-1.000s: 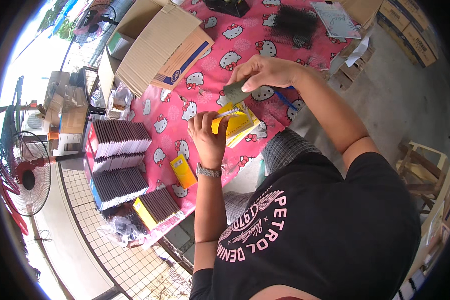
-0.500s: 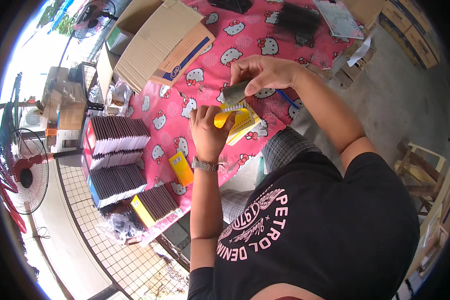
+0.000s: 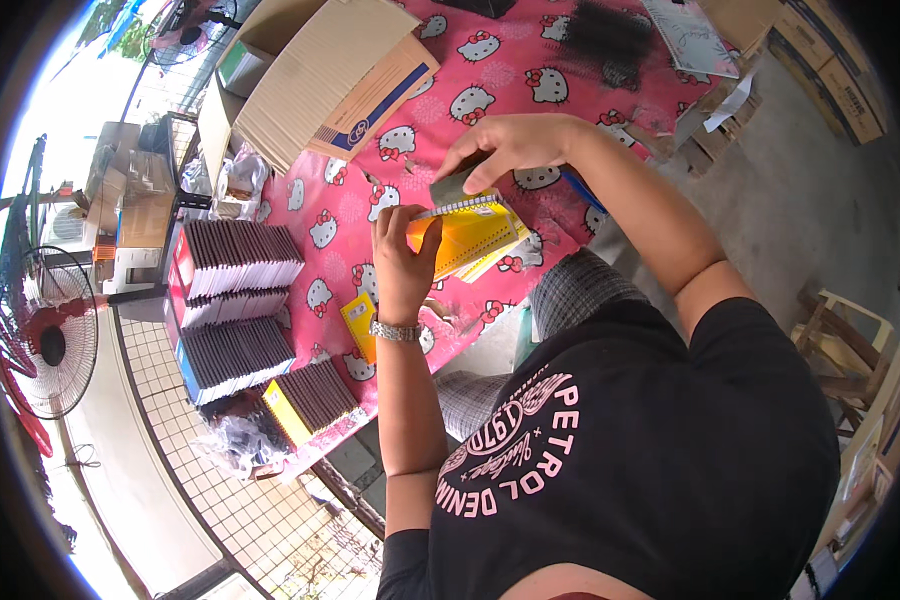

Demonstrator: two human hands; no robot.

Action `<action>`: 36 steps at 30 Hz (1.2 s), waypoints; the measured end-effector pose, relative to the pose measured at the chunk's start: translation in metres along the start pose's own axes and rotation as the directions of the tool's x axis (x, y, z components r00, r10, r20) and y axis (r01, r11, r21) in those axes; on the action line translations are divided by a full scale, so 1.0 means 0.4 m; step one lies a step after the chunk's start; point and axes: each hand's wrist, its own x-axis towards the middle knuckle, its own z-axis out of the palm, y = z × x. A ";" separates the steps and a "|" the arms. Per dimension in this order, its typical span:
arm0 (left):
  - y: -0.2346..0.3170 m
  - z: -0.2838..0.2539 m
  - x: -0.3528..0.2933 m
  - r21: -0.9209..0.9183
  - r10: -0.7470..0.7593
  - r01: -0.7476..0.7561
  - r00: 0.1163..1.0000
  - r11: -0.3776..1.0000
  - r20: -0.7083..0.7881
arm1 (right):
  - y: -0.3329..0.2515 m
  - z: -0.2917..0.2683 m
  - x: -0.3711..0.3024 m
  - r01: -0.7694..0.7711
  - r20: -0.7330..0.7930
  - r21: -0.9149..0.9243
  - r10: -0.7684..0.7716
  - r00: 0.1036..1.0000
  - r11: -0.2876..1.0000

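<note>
Over the near part of the table, my left hand [image 3: 404, 262] grips the left edge of a yellow notebook [image 3: 470, 240] between thumb and fingers. The notebook has a row of holes and a pale spiral along its far edge, and sits tilted over more yellow-and-white sheets. My right hand [image 3: 515, 152] is closed on a dark grey-green flat cover [image 3: 454, 188]. That cover stands just beyond the spiral edge; whether the two touch, I cannot tell. A smaller yellow notebook [image 3: 358, 325] lies on the cloth beside my left wrist.
Stacks of spiral notebooks [image 3: 235, 260] line the table's left side, with a yellow-covered stack [image 3: 315, 400] nearest. A cardboard box [image 3: 330, 85] stands at the far left. Far back on the pink cloth [image 3: 490, 75] are a black pile [image 3: 605, 45] and a pale sheet [image 3: 685, 35]. A blue pen-like item [image 3: 582, 188] lies right.
My right hand has moved slightly left, bringing the dark cover to the notebook's far edge. My left hand has shifted a little left, and more of the yellow notebook shows.
</note>
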 end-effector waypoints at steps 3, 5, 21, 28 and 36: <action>0.006 -0.011 0.002 -0.166 -0.153 0.170 0.982 0.971 0.112 | 0.046 -0.005 0.017 0.102 0.057 0.403 -0.136 0.989 0.910; -0.005 -0.008 0.008 -0.269 -0.148 0.175 0.982 0.947 0.116 | 0.045 -0.004 0.025 0.062 0.089 0.541 -0.130 0.988 0.839; -0.055 0.004 -0.005 -0.653 -0.328 0.350 0.931 0.672 0.162 | 0.056 -0.051 0.064 -0.194 -0.190 -0.515 0.110 0.976 0.835; -0.064 0.015 -0.010 -0.686 -0.326 0.365 0.925 0.630 0.194 | 0.087 -0.016 0.057 0.042 0.027 0.623 -0.076 0.997 0.781; -0.070 0.008 -0.023 -0.774 -0.299 0.298 0.943 0.558 0.148 | 0.071 -0.015 0.113 -0.061 -0.056 -0.426 0.041 0.998 0.903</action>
